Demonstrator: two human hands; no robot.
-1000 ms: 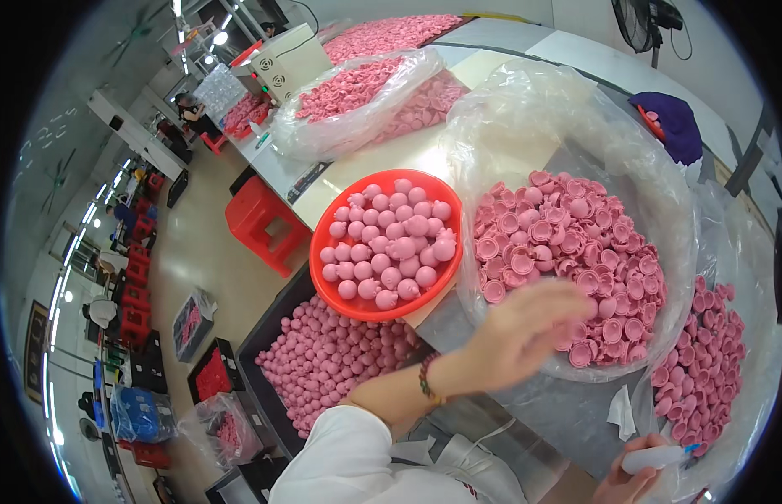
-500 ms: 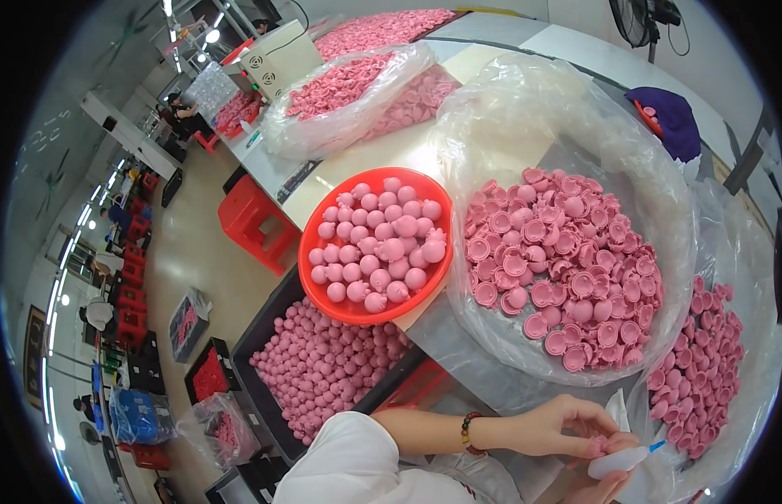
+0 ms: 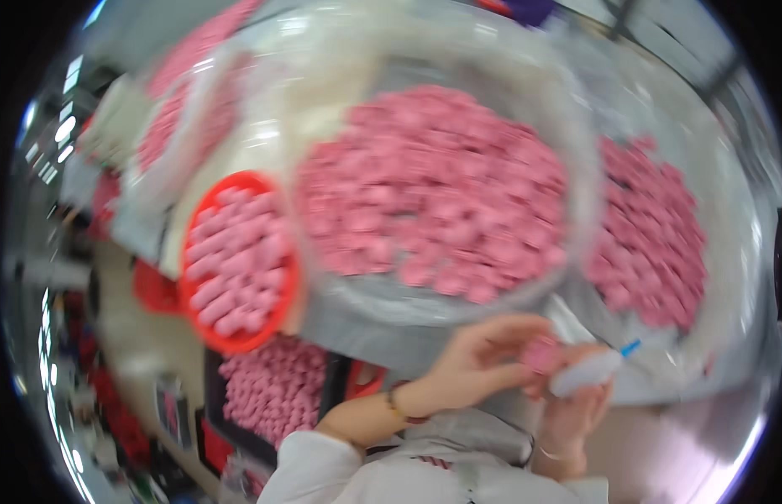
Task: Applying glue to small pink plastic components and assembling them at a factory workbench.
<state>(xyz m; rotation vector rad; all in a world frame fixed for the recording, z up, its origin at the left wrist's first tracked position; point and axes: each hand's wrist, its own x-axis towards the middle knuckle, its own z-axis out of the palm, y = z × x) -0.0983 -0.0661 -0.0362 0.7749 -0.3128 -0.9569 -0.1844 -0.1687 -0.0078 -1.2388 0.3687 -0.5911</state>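
Pink piece (image 3: pixel 540 355) — one, grasped by the left hand (image 3: pixel 479 359); right hand (image 3: pixel 570 416) grips one white bottle (image 3: pixel 587 375) — one red bowl (image 3: pixel 235 343) at their ten o'clock.

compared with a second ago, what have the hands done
The left hand has moved back and right from over the pink shells to the right hand, a pink piece now in its grip. The view has swung and blurred. The right hand still holds the white bottle; the red basin stays full of pink balls.

pink piece (image 3: pixel 540 355): rounded, in left hand (image 3: pixel 483 357) | white bottle (image 3: pixel 586 375): blue-tipped, tilted, in right hand (image 3: pixel 574 413)
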